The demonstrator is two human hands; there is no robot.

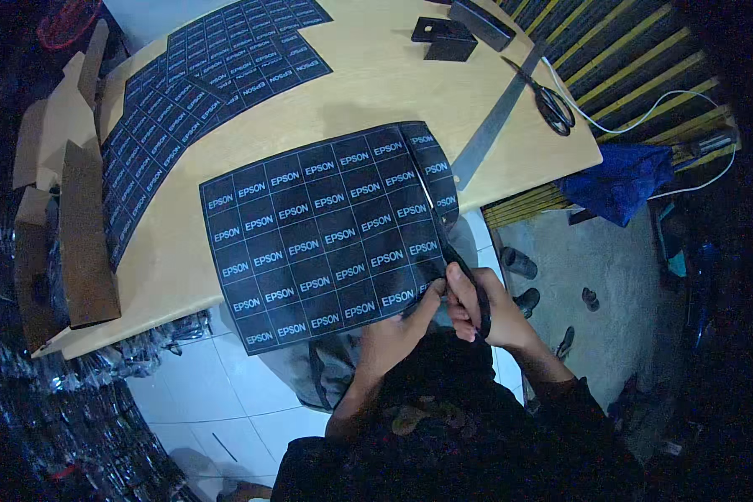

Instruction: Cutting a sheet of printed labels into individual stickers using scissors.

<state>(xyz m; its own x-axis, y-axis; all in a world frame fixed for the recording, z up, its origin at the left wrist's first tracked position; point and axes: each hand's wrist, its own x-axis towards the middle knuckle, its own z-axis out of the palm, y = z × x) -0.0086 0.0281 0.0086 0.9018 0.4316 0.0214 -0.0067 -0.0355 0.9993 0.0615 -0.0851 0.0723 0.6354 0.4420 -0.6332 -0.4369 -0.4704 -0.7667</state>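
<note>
A black sheet (318, 243) printed with a grid of pale-lettered rectangles is held up over the near edge of the table. My left hand (402, 335) grips its lower right edge, thumb on top and the other fingers hidden underneath. In my right hand (498, 309) is a pair of black-handled scissors (431, 197). Their blades lie along the sheet's right-hand column, where a narrow strip (433, 163) stands slightly apart from the rest. The strip's lower end is partly hidden by the scissors and my hand.
More printed sheets (234, 67) overlap on the table's (376, 96) far left, beside an opened cardboard box (90, 243). At right lie a metal ruler (498, 121) and other scissors (552, 109); black folded pieces (448, 42) sit behind. Blue cloth (623, 180) hangs past the table corner.
</note>
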